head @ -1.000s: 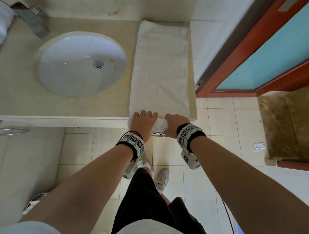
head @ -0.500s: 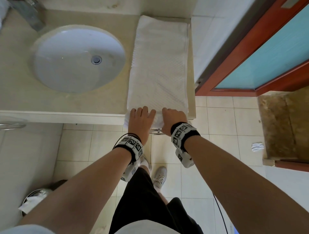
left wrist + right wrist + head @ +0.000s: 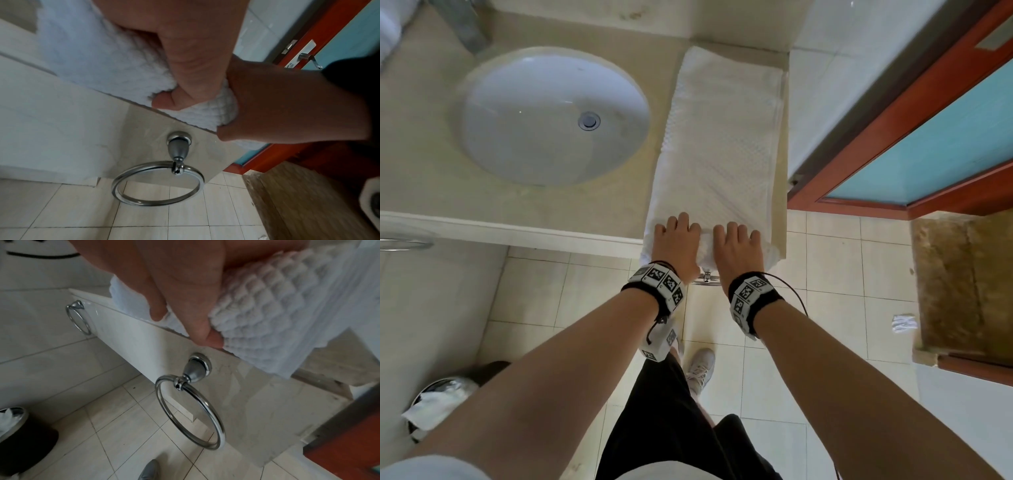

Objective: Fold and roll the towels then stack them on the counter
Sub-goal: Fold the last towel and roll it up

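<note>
A white waffle-weave towel [image 3: 719,147] lies folded into a long strip on the beige counter [image 3: 431,171], to the right of the sink. Its near end is rolled up at the counter's front edge. My left hand [image 3: 678,243] and right hand [image 3: 736,246] sit side by side on that roll, fingers curled over its top. In the left wrist view my left thumb [image 3: 164,104] tucks under the towel roll [image 3: 92,56]. In the right wrist view my right hand [image 3: 185,288] grips the thick towel roll [image 3: 267,305] between thumb and fingers.
An oval white sink [image 3: 551,113] fills the counter's left part. White rolled towels [image 3: 388,31] show at the far left corner. A chrome towel ring [image 3: 191,415] hangs below the counter edge under my hands. A black bin [image 3: 438,404] stands on the floor at left. A red-framed door [image 3: 928,137] is at right.
Both hands have moved forward from the counter's edge onto the towel, turning the near end over. The roll under them has grown thicker.
</note>
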Tool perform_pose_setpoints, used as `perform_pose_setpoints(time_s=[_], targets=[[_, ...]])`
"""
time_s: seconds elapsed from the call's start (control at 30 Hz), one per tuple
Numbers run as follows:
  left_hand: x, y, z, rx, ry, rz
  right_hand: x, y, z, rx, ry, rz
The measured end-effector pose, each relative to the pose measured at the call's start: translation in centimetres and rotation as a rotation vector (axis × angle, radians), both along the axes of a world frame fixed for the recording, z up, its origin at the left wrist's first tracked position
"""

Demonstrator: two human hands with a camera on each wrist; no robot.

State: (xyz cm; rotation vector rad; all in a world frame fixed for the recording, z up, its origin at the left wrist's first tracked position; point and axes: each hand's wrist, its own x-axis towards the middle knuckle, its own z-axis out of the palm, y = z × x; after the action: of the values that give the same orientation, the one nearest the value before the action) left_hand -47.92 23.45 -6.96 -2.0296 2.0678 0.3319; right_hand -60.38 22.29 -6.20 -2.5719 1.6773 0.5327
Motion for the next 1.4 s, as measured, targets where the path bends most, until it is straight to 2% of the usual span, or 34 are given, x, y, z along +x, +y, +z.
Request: perform_pose_setpoints(time_s=[0.07,0.2,0.37,0.5,0.6,0.77,0.9,1.03,1.1,1.17,1.23,1.3,1.4], targets=[[0.0,0.5,0.1,-0.038,-0.077,-0.04,0.1,-0.4,0.0,0.07,0.004,-0.018],[0.4,1.3,-0.5,-0.118,-0.067,-0.122,-0.1,-0.7,-0.1,0.12,-0.06,-0.04],[0.7,-1.3,0.5,0.043,-0.042,-0.14,-0.4,-1.4,-0.2,0.149,-0.127,-0.048],[0.4,-3.2,0.6,0.136,0.007,-0.072,-0.4,-1.3,-0.2,0.009,-0.064,-0.034],[0.2,-3.9,1.0,0.189,0.023,-0.066,-0.3,-1.1,-0.6,-0.034,-0.091,-0.07],[-0.4,-2.3,1.8,0.012,-0.185,-0.133,0.4,-3.0,-0.5,0.172,-0.12,-0.184],[-0.4,-2.1,2.0,0.03,-0.179,-0.12,0.6,-4.6,0.0,0.282,-0.077,-0.253],[-0.3,-4.4,1.5,0.142,-0.104,-0.034,0.8,-3.0,0.5,0.1,-0.082,-0.238],[-0.1,-5.9,1.4,0.219,-0.077,-0.043,0.7,-1.8,0.1,0.027,-0.093,-0.147],[0.0,-6.8,1.5,0.269,-0.074,-0.062,0.6,-1.8,-0.2,-0.001,-0.143,-0.147],[0.1,-6.8,1.6,0.231,-0.096,-0.051,0.8,-3.0,-0.3,0.059,-0.162,-0.211],[0.2,-6.0,1.7,0.096,-0.134,-0.064,1.0,-4.8,-0.2,0.164,-0.148,-0.273],[0.8,-5.0,1.3,-0.011,-0.191,-0.141,1.2,-7.1,0.0,0.283,-0.077,-0.281]])
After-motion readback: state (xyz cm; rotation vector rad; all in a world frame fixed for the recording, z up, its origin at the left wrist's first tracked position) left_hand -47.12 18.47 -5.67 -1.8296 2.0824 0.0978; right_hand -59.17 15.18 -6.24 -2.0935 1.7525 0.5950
